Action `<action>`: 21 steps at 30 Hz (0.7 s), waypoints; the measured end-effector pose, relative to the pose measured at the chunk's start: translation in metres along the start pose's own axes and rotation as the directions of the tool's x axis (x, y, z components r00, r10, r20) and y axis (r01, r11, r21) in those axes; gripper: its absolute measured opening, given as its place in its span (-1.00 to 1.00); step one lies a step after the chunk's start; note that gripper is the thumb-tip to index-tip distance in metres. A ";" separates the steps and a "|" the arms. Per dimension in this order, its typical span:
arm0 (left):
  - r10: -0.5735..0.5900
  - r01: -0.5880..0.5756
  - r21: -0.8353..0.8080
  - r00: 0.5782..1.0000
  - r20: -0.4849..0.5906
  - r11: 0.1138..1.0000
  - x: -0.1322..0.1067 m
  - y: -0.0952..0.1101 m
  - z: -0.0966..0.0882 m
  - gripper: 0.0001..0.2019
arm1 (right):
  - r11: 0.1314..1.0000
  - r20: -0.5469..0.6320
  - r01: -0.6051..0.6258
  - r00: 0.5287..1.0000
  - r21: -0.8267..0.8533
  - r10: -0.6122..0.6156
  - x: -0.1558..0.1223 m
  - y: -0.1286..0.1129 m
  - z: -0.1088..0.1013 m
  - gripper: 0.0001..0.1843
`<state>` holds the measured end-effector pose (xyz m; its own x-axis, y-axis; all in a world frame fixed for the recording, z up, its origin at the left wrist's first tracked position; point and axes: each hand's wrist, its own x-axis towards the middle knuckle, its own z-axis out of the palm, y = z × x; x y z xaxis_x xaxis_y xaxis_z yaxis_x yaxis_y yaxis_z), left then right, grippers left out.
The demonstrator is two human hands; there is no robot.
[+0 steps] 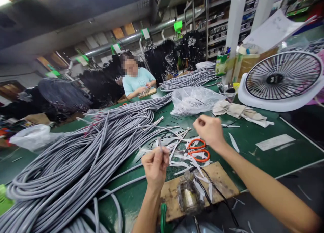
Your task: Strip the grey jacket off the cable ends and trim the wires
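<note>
My left hand [155, 165] is closed in a pinch around the end of a thin grey cable [160, 143] that sticks up from the fingers. My right hand [209, 130] is raised a little further off, curled into a loose fist; what it grips, if anything, is too small to make out. Both hands hover over a green table [253, 138]. Below them lies a wooden board [217, 180] with a small metal fixture [187, 194] on it. Orange-handled scissors [198, 151] lie just beyond the board among white strips of stripped sheath.
A big heap of grey cables [76, 158] fills the left of the table. A clear plastic bag [192, 99], a cloth [238, 111] and a white fan [280, 79] stand at the right. Another person in a light blue shirt [136, 81] works at the far end.
</note>
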<state>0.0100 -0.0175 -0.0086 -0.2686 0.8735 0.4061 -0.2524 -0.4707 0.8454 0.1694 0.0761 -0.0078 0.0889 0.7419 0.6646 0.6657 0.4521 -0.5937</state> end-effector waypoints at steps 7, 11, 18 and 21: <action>-0.399 0.391 0.092 0.912 0.098 0.916 0.007 -0.015 0.009 -0.70 | 0.821 0.386 -0.123 0.914 0.557 -0.124 -0.006 -0.022 -0.012 -0.69; -0.494 0.481 0.146 0.866 0.075 0.865 0.011 -0.024 0.011 -0.66 | 0.809 0.336 -0.084 0.930 0.582 -0.146 -0.019 -0.035 -0.009 -0.71; -0.360 0.366 0.386 0.928 -0.091 0.847 0.017 -0.021 -0.006 -0.61 | 0.821 0.169 -0.067 0.985 0.567 -0.037 -0.019 -0.026 -0.013 -0.77; -0.275 0.311 0.461 0.950 -0.146 0.831 0.018 -0.018 -0.009 -0.63 | 0.822 0.118 -0.069 0.993 0.566 0.002 -0.021 -0.027 -0.013 -0.80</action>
<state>0.0017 0.0055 -0.0196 -0.3213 0.9414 0.1028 0.1350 -0.0619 0.9889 0.1593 0.0422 0.0002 0.0021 0.7960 0.6053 0.1214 0.6006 -0.7902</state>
